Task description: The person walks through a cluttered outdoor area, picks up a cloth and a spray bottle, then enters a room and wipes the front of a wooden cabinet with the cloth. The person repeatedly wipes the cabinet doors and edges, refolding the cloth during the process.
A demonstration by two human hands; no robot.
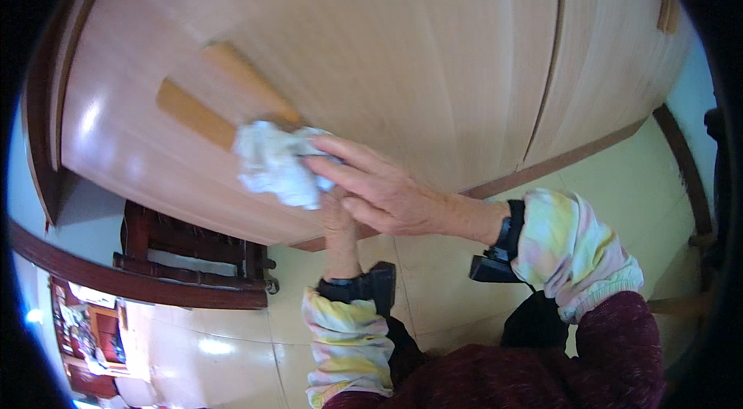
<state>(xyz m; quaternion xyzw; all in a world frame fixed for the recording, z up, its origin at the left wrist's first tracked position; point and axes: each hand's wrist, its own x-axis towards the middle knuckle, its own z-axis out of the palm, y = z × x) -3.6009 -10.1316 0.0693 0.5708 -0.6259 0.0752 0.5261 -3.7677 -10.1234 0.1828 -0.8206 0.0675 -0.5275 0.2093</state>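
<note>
A crumpled white cloth [278, 165] lies against the pale wood-grain cabinet door [377, 61], over the lower ends of two orange-brown wooden handles, the upper [249, 78] and the lower [194, 116]. From the right, my right hand [380, 185] reaches across with its fingertips on the cloth's right edge. My left hand [336, 203] comes up from below and meets the cloth beneath the right hand; its fingers are mostly hidden. Black bands circle both wrists, above tie-dye sleeve covers.
Another handle [668, 9] is on the panel at far right. A dark wooden chair or stand [191, 252] is at lower left, beside a curved dark wood edge [145, 278]. Pale tiled floor [325, 322] lies below the cabinet. A dark curved wooden piece [688, 171] stands at right.
</note>
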